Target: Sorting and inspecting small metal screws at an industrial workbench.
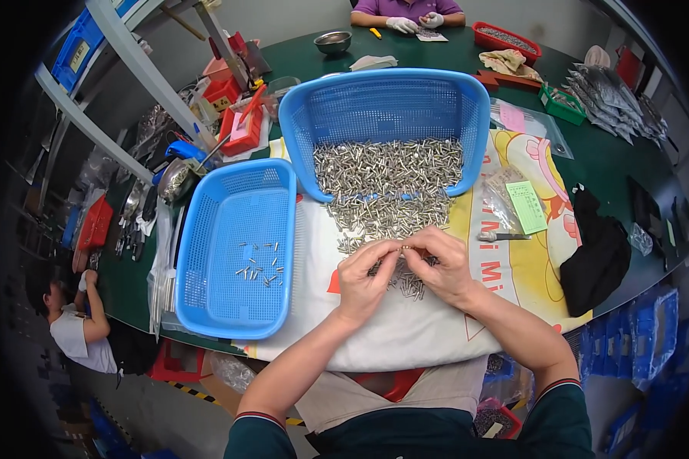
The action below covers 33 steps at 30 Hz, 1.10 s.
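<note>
My left hand point(362, 280) and my right hand point(445, 269) meet fingertip to fingertip, both pinching a tiny metal pin point(403, 248). Its details are too small to make out. Just beyond the fingers, a heap of silvery metal pins point(390, 216) spills from a large blue mesh basket point(478, 122) tipped toward me. More loose pins point(413, 288) lie below my hands, partly hidden by them. To the left stands a shallower blue basket point(241, 218) with several scattered pins point(253, 272) on its bottom.
A printed towel point(344, 340) covers the green table here. On the right lie a clear bag with a green label point(526, 206) and black cloth point(601, 252). Red bins point(241, 130) and a shelf frame point(149, 65) stand left. Co-workers sit opposite and at left.
</note>
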Motion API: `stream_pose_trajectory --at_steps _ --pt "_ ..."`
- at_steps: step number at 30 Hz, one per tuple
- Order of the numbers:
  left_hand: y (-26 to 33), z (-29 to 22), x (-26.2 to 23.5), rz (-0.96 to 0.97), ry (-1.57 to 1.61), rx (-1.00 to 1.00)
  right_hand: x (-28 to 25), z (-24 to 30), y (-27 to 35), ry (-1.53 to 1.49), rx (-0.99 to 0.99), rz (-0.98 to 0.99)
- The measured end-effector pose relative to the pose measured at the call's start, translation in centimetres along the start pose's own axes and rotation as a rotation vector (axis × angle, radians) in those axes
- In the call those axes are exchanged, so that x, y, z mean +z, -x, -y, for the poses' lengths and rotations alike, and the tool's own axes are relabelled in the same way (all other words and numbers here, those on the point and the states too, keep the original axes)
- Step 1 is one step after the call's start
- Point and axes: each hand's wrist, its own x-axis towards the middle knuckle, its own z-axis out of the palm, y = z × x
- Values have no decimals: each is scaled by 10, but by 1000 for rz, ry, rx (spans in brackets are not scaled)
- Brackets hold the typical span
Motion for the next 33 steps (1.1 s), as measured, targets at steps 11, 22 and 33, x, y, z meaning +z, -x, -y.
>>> stream_pose_trajectory --at_steps 11,22,33 --pt "4 2 1 -26 133 -118 1 3 2 -8 20 -6" --pt "4 2 -1 -18 101 -98 1 2 4 -26 27 -12" --pt "0 -5 -6 115 508 -614 -7 9 -1 -107 414 165"
